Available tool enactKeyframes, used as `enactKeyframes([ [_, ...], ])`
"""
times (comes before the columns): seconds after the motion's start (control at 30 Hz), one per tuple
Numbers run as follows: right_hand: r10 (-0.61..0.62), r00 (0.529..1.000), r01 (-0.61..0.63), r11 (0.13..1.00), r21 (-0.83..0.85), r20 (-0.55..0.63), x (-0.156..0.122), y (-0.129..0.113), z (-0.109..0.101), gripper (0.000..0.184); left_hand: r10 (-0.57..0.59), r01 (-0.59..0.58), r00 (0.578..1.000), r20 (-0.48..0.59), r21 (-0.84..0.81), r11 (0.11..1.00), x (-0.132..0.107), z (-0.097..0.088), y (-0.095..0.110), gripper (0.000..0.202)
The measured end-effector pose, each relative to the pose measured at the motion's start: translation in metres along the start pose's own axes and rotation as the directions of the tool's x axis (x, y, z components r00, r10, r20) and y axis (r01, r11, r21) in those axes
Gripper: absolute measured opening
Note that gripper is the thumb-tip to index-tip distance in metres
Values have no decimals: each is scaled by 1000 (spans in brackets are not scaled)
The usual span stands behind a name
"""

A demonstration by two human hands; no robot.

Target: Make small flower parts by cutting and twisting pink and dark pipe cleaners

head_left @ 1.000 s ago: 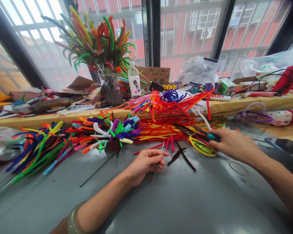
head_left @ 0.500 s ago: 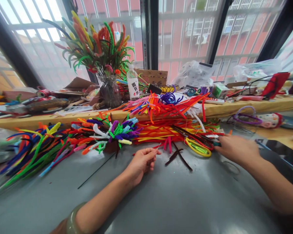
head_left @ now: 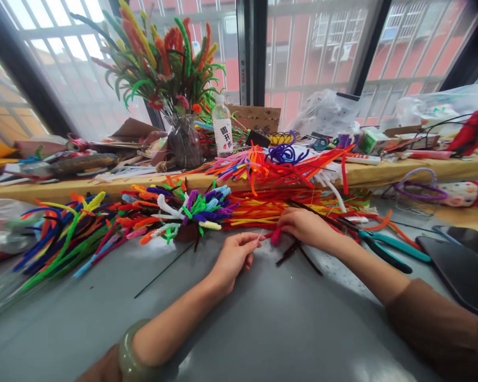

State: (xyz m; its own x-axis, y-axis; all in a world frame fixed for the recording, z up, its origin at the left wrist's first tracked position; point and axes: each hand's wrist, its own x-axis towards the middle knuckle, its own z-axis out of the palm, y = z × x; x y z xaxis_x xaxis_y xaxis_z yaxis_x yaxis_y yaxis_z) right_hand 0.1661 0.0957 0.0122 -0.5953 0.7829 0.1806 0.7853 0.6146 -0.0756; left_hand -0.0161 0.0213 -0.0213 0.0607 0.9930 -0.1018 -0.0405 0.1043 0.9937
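Observation:
My left hand [head_left: 233, 262] is closed in a pinch, with a thin pale wire [head_left: 261, 232] sticking up from its fingertips. To its right, my right hand [head_left: 308, 227] has its fingers closed at short pink pipe cleaner pieces [head_left: 276, 236]. Dark brown pipe cleaner pieces [head_left: 289, 252] lie on the grey table just below that hand. Behind both hands stretches a pile of red, orange and yellow pipe cleaners [head_left: 255, 211]. Pliers with teal handles [head_left: 398, 246] rest to the right of my right forearm.
A bunch of multicoloured pipe cleaners [head_left: 191, 209] stands left of centre, with more [head_left: 63, 244] farther left. A dark stem [head_left: 163, 270] lies on the table. Phones [head_left: 454, 270] lie at right. The cluttered ledge holds a bottle [head_left: 222, 130] and a vase [head_left: 183, 146].
My right hand has left the pliers and moved left to the pink pipe cleaner pieces. The pliers now show, while the yellow-handled scissors are hidden. My left hand keeps its pinch.

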Motion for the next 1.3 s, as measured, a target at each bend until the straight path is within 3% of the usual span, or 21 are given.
enactKeyframes([
  [0.1, -41, 998, 40, 999, -29, -52, -5, -1, -4, 21, 89, -82, 994, -65, 104, 991, 0, 1, 1, 30],
  [0.27, -61, 988, 51, 996, -74, -141, -15, -16, -10, 24, 290, -272, 955, -61, 213, 938, -3, 2, 2, 28],
  [0.37, -120, 980, 130, 990, 52, -160, -18, -22, -8, 24, 272, -245, 959, -79, 252, 936, -5, 3, 3, 28],
  [0.47, -146, 968, 205, 927, 314, -202, -20, -24, -3, 22, 255, -230, 965, -60, 269, 935, -5, 4, 4, 28],
  [0.57, -49, 976, 162, 818, 551, -214, -21, -26, 1, 19, 204, -187, 978, -49, 235, 954, -4, 4, 4, 23],
  [0.7, 81, 985, 59, 672, 738, -152, -23, -26, 3, 20, 169, -156, 983, -71, 153, 976, -5, 4, 6, 29],
  [0.83, 151, 980, 19, 589, 808, -133, -21, -24, 4, 21, 144, -142, 987, -64, 37, 989, -6, 3, 9, 36],
  [0.93, 160, 979, 14, 566, 825, -127, -21, -25, 7, 21, 118, -116, 992, -40, 67, 991, -6, 3, 9, 44],
  [1.17, 142, 976, 57, 573, 817, -168, -22, -34, 11, 20, 76, -77, 997, 14, 192, 978, -6, 5, 6, 32],
  [1.3, 192, 974, 3, 507, 862, -116, -22, -38, 11, 24, 107, -104, 994, -5, 188, 977, -5, 5, 6, 24],
])
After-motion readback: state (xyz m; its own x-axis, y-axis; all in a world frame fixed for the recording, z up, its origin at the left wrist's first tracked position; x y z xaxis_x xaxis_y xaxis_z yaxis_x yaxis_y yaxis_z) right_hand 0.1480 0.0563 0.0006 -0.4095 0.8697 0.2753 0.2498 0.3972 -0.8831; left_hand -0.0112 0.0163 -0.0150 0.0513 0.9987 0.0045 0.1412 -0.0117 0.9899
